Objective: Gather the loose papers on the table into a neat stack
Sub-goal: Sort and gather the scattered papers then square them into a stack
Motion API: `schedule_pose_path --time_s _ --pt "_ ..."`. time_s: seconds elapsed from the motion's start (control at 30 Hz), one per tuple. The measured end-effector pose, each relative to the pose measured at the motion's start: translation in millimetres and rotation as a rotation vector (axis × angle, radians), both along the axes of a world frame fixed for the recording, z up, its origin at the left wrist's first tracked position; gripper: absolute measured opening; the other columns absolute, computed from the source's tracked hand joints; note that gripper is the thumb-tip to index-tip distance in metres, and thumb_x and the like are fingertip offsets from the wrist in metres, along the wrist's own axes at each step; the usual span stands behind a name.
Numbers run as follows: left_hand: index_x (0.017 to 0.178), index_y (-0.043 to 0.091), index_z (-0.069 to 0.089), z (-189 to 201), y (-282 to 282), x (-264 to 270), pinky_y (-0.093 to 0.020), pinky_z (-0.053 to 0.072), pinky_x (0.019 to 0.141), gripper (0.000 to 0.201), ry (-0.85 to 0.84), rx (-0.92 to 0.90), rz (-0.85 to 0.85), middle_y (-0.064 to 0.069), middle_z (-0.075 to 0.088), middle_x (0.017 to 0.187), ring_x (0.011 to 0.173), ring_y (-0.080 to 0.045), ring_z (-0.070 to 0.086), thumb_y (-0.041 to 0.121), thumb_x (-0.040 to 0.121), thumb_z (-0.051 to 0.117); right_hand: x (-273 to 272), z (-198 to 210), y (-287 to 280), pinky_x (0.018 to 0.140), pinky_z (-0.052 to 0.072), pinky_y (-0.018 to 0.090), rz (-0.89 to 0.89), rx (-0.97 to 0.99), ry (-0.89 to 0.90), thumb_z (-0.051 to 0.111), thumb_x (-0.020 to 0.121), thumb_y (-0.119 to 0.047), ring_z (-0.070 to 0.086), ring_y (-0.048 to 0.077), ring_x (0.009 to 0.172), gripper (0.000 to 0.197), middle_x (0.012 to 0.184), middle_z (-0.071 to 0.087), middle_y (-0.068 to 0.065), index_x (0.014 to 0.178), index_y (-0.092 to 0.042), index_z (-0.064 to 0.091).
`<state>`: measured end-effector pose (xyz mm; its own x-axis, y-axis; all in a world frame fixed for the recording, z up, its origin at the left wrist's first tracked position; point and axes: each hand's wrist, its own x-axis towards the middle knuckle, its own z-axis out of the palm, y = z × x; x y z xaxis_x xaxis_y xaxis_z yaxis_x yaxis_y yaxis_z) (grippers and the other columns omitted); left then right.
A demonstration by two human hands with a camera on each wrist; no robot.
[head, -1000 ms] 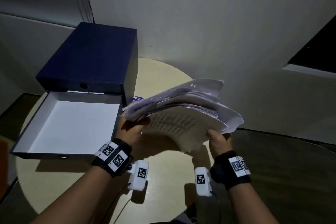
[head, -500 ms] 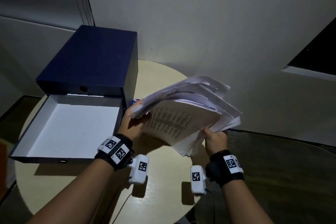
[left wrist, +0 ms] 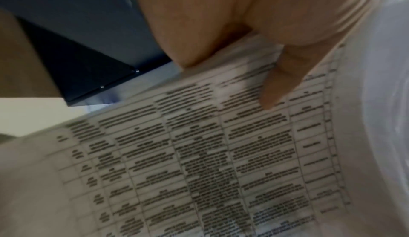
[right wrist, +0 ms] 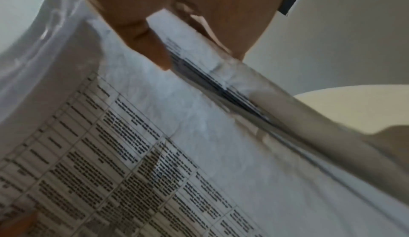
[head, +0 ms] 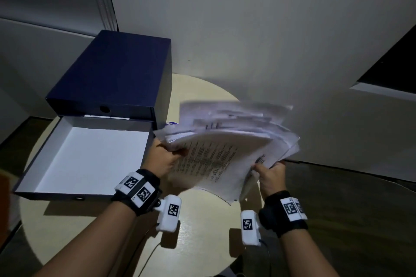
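Since the earlier frames the bundle of papers (head: 227,141) has tipped flatter and its far sheets have fanned out. It hangs above the round table (head: 202,243), long axis running left to right, printed face toward the person. The left hand (head: 163,159) grips its left edge, the right hand (head: 271,177) pinches the right corner. A dark blue box (head: 112,74) stands open beside a grey wall (head: 247,29).

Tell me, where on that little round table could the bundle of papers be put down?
Bare tabletop shows in front of the open box tray, beneath the papers gripped by the left hand and right hand. A narrower strip lies right of the blue box. The table's left half is crowded by box and tray.
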<state>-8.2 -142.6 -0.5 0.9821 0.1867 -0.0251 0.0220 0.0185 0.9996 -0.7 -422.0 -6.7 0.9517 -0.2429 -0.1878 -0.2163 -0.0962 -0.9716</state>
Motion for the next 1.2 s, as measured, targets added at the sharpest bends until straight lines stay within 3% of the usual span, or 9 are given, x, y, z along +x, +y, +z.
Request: schedule_pose_path --time_s 0.17,0.3,0.4,0.5,0.63,0.77,0.97,1.07,1.2 --pt "0.083 0.013 0.058 -10.4 -21.2 17.9 -0.008 0.049 0.054 0.03 0.11 0.042 -0.062 0.002 0.063 0.068 0.069 -0.015 0.055 -0.015 0.089 0.052 3.9 -4.2 13.0 0.055 0.048 0.027 -0.001 -0.08 0.08 0.061 0.081 0.011 0.054 0.019 0.051 0.029 0.048 0.057 -0.002 0.059 -0.006 0.054" --pt "0.091 0.023 0.066 -8.5 -4.2 15.3 -0.009 0.051 0.07 0.04 0.008 0.155 -0.093 0.021 0.074 0.077 0.077 0.009 0.067 -0.016 0.084 0.06 1.6 -11.3 8.0 0.067 0.05 0.032 -0.056 -0.057 0.07 0.072 0.079 -0.002 0.057 0.022 0.058 0.019 0.062 0.059 0.004 0.067 -0.006 0.058" --pt "0.115 0.016 0.067 -6.4 -2.3 6.7 -0.037 0.05 0.101 0.049 -0.101 0.214 -0.193 -0.001 0.073 0.111 0.109 -0.013 0.066 -0.012 0.079 0.049 -2.6 -15.3 8.5 0.066 0.043 0.031 -0.091 -0.104 0.165 0.073 0.085 -0.016 0.054 0.019 0.055 0.029 0.057 0.057 -0.001 0.064 -0.008 0.055" --pt "0.114 0.009 0.068 7.4 -6.3 4.5 -0.046 0.05 0.1 0.035 -0.227 0.218 -0.111 -0.01 0.071 0.113 0.109 -0.021 0.066 -0.002 0.082 0.06 -0.3 7.6 14.6 0.06 0.05 0.029 -0.146 -0.075 0.026 0.073 0.086 -0.017 0.062 0.016 0.057 0.02 0.063 0.064 0.001 0.074 -0.007 0.06" --pt "0.112 0.007 0.067 28.7 -15.3 -6.4 -0.028 0.055 0.089 0.032 -0.305 0.031 -0.009 0.003 0.074 0.104 0.103 -0.013 0.069 0.001 0.081 0.073 -2.1 29.2 13.8 0.059 0.052 0.025 -0.115 -0.031 -0.143 0.063 0.088 0.001 0.062 0.002 0.054 0.023 0.064 0.064 0.0 0.068 -0.008 0.059" --pt "0.101 0.011 0.057 20.3 -18.7 -18.1 -0.022 0.052 0.076 0.037 -0.249 0.015 -0.069 0.004 0.067 0.094 0.087 -0.007 0.064 -0.006 0.07 0.069 -6.3 9.3 13.6 0.082 0.053 0.043 -0.011 -0.097 0.055 0.063 0.087 0.002 0.062 0.021 0.075 0.015 0.076 0.064 0.002 0.078 -0.01 0.058" --pt "0.101 0.022 0.065 0.5 -1.8 -4.0 -0.033 0.053 0.081 0.045 -0.114 -0.035 0.017 0.007 0.072 0.094 0.094 -0.017 0.065 -0.012 0.073 0.073 -3.2 3.0 5.3 0.081 0.055 0.038 -0.05 -0.039 0.016 0.068 0.082 0.007 0.065 0.035 0.093 0.018 0.085 0.066 0.008 0.094 -0.003 0.061" --pt "0.099 0.03 0.068 2.2 2.4 3.9 -0.032 0.053 0.085 0.04 -0.09 -0.038 0.051 0.01 0.075 0.094 0.094 -0.01 0.067 -0.005 0.08 0.073 3.4 4.9 3.9 0.074 0.055 0.021 -0.118 0.073 -0.051 0.071 0.084 0.002 0.067 0.025 0.097 0.024 0.096 0.07 0.005 0.104 -0.006 0.062" --pt "0.107 0.036 0.068 2.7 -0.8 11.2 -0.044 0.052 0.093 0.022 -0.009 -0.021 0.023 0.009 0.075 0.103 0.103 -0.016 0.066 0.027 0.087 0.07 8.6 -0.4 9.3 0.088 0.053 0.043 -0.046 0.029 0.048 0.061 0.09 0.0 0.064 0.029 0.095 0.014 0.093 0.066 0.008 0.089 -0.013 0.057"
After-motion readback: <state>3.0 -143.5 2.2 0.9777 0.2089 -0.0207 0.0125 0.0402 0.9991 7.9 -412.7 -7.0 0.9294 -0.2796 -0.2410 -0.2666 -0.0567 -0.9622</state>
